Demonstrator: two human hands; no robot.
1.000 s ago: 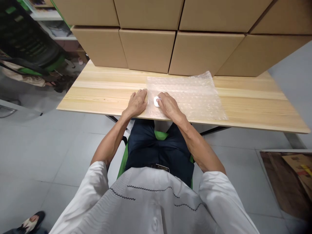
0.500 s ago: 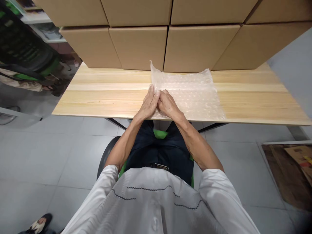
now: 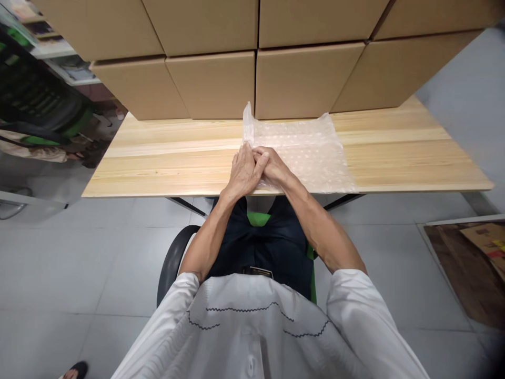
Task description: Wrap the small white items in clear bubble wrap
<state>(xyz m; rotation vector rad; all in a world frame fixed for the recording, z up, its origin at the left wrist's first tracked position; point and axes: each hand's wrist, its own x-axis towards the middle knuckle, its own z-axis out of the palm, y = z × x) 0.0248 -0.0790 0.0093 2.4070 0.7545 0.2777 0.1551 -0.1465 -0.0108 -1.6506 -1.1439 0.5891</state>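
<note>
A sheet of clear bubble wrap (image 3: 307, 150) lies on the wooden table, its left edge standing up in a narrow fold. My left hand (image 3: 245, 171) rests flat over that left edge, fingers stretched out and pointing away from me. Against it sits my right hand (image 3: 273, 166), its fingers curled at the wrap near the fold and partly covered by the left thumb. What lies beneath the two hands is hidden.
Stacked cardboard boxes (image 3: 303, 81) line the back of the wooden table (image 3: 169, 163). A dark office chair (image 3: 39, 89) and shelves are at the far left. Flattened cardboard (image 3: 487, 245) lies low at the right. Another person's foot (image 3: 74, 371) shows at bottom left.
My left hand has turned and slid over the right fingers, its thumb now crossing them. The wrap's left edge is folded up more visibly. The view has shifted slightly.
</note>
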